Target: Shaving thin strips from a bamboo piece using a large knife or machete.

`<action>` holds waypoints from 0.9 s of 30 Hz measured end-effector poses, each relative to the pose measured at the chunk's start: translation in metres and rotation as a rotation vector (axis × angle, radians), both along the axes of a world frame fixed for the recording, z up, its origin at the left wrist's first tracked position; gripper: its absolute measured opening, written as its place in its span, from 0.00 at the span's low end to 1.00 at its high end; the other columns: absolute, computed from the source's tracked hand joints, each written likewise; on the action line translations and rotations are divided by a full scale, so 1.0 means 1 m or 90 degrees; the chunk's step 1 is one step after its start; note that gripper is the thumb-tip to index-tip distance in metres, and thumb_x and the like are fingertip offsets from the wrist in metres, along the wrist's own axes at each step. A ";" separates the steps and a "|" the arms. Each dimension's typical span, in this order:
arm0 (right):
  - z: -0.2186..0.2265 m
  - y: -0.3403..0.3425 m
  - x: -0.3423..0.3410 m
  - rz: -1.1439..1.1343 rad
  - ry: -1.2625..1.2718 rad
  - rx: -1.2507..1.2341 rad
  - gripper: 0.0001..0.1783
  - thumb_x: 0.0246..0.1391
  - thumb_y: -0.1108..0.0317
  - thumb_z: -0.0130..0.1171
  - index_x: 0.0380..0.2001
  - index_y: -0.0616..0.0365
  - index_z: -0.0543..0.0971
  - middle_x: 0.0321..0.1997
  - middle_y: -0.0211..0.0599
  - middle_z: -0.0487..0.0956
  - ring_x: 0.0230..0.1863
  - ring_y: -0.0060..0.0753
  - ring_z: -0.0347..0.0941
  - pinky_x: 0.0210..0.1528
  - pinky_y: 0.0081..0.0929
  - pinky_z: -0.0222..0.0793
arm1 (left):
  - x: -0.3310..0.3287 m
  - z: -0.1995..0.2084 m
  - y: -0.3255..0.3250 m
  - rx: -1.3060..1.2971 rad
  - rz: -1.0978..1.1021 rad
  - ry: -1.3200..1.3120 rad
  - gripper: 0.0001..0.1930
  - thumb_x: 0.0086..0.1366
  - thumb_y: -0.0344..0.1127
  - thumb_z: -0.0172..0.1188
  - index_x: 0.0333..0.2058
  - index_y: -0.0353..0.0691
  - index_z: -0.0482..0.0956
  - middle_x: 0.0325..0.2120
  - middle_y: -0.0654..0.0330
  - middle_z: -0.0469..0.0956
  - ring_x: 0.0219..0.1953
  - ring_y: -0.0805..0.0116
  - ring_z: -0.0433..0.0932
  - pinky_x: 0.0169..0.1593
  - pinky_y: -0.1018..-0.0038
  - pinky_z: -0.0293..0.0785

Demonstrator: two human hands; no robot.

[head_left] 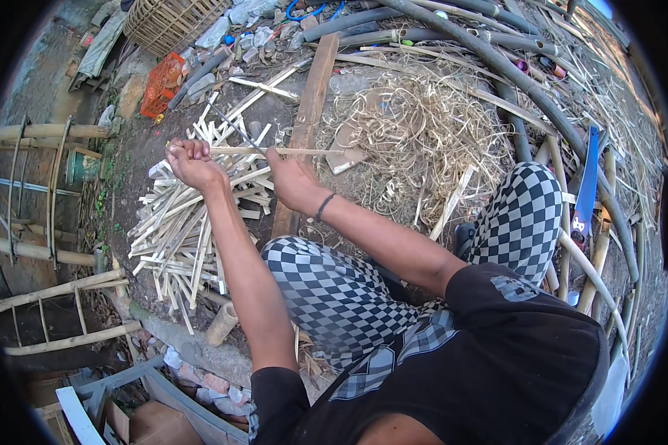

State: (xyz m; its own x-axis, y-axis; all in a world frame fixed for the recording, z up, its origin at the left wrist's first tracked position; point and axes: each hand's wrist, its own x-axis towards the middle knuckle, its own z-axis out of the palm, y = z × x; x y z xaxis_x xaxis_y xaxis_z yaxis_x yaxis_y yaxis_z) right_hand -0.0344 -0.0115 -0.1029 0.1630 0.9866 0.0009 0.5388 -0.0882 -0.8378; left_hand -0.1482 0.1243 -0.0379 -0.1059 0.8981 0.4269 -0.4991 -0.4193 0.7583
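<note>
My left hand (194, 165) is closed round the left end of a thin, pale bamboo strip (234, 150). The strip runs level to the right, past my right hand and over a wooden plank (315, 96). In my right hand (295, 182) is a knife (237, 127), its handle hidden in the fist. Its narrow dark blade slants up and left from the fist, crossing the strip beside my thumb. Below and between my hands lies a heap of cut bamboo strips (193, 230). Curly bamboo shavings (430, 130) are piled to the right of the plank.
A blue saw (588, 182) rests at the right among long bamboo poles (497, 63). At the far left are an orange plastic crate (162, 83) and a woven basket (172, 28). Bamboo ladder-like frames (63, 345) line the left side. A short bamboo stump (221, 325) stands near the heap.
</note>
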 end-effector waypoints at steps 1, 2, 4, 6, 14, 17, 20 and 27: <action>-0.003 0.000 -0.001 0.002 0.002 0.001 0.21 0.51 0.81 0.47 0.50 0.63 0.63 0.33 0.64 0.80 0.39 0.68 0.78 0.41 0.58 0.71 | 0.003 0.003 -0.004 0.001 0.002 0.002 0.10 0.76 0.37 0.45 0.33 0.43 0.64 0.18 0.70 0.57 0.20 0.79 0.54 0.26 0.78 0.56; -0.014 -0.001 0.002 -0.038 0.007 0.006 0.22 0.51 0.80 0.47 0.51 0.62 0.63 0.32 0.64 0.80 0.38 0.68 0.78 0.41 0.58 0.72 | 0.012 0.008 -0.009 0.002 -0.002 0.007 0.10 0.76 0.37 0.45 0.33 0.43 0.64 0.18 0.70 0.57 0.20 0.79 0.54 0.26 0.78 0.56; -0.063 0.006 0.024 -0.122 -0.005 0.002 0.25 0.51 0.79 0.48 0.54 0.61 0.61 0.32 0.66 0.80 0.38 0.68 0.78 0.41 0.57 0.72 | 0.032 0.010 -0.014 -0.008 0.002 0.007 0.09 0.76 0.36 0.46 0.34 0.43 0.65 0.18 0.70 0.57 0.20 0.79 0.55 0.25 0.78 0.56; -0.070 0.011 0.032 -0.115 -0.012 -0.021 0.20 0.53 0.78 0.46 0.51 0.62 0.62 0.33 0.66 0.80 0.39 0.68 0.78 0.41 0.58 0.73 | 0.013 0.001 0.004 0.004 0.005 0.007 0.09 0.76 0.36 0.46 0.34 0.43 0.65 0.18 0.70 0.57 0.20 0.79 0.55 0.25 0.78 0.56; -0.066 0.006 0.010 -0.082 -0.028 -0.016 0.16 0.53 0.78 0.46 0.47 0.61 0.63 0.31 0.64 0.80 0.37 0.68 0.78 0.39 0.59 0.72 | 0.017 0.009 -0.004 -0.003 0.027 0.001 0.10 0.76 0.36 0.43 0.34 0.42 0.65 0.19 0.70 0.56 0.21 0.79 0.54 0.25 0.78 0.56; -0.113 0.014 0.033 -0.166 0.016 -0.027 0.15 0.55 0.77 0.44 0.47 0.60 0.62 0.31 0.63 0.80 0.37 0.68 0.78 0.39 0.59 0.72 | 0.026 0.003 0.007 -0.005 0.038 0.007 0.11 0.77 0.35 0.40 0.33 0.42 0.65 0.19 0.70 0.56 0.20 0.79 0.55 0.25 0.78 0.56; -0.097 0.023 0.023 -0.142 -0.040 -0.045 0.17 0.55 0.76 0.46 0.49 0.60 0.62 0.30 0.63 0.80 0.36 0.69 0.79 0.41 0.57 0.74 | 0.015 -0.002 0.014 -0.045 0.062 -0.007 0.10 0.76 0.33 0.41 0.32 0.42 0.64 0.19 0.70 0.55 0.20 0.79 0.53 0.24 0.76 0.55; -0.090 0.002 0.037 -0.083 -0.052 -0.048 0.15 0.58 0.74 0.43 0.49 0.61 0.64 0.36 0.62 0.81 0.40 0.66 0.79 0.43 0.56 0.74 | 0.020 0.009 -0.001 -0.020 0.076 -0.018 0.07 0.67 0.30 0.46 0.28 0.44 0.63 0.17 0.71 0.52 0.18 0.79 0.51 0.23 0.77 0.49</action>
